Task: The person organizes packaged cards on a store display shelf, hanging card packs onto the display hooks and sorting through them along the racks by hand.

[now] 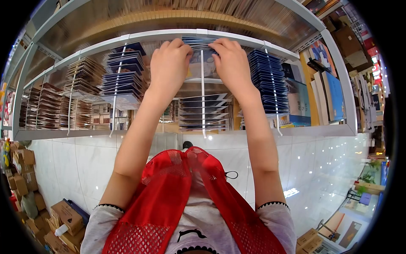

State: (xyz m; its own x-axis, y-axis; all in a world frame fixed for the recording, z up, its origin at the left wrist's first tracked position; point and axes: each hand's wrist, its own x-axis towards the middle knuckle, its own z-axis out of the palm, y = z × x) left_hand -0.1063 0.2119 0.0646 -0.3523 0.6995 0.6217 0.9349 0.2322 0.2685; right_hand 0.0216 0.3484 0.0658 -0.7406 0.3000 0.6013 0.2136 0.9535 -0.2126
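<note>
At the top of the middle display hook [203, 93], a stack of thin blue-and-white flat packets [197, 41] sits between my two hands. My left hand [169, 67] grips its left edge, thumb and fingers curled in. Holding the right edge is my right hand [231, 63], with its fingers bent round it. What is printed on the packets is too small to read. Lower on the same hook hangs another row of dark-blue packets [205, 111], spaced apart. Rows of dark-blue packets hang to the left [122, 76] and right [268, 84].
A white metal rack [169, 36] frames the hooks. Brown packets [44, 106] hang at far left, and upright books [327, 95] stand at right. Cardboard boxes [65, 218] lie on the tiled floor [84, 163] at lower left. More boxes [311, 241] are at lower right.
</note>
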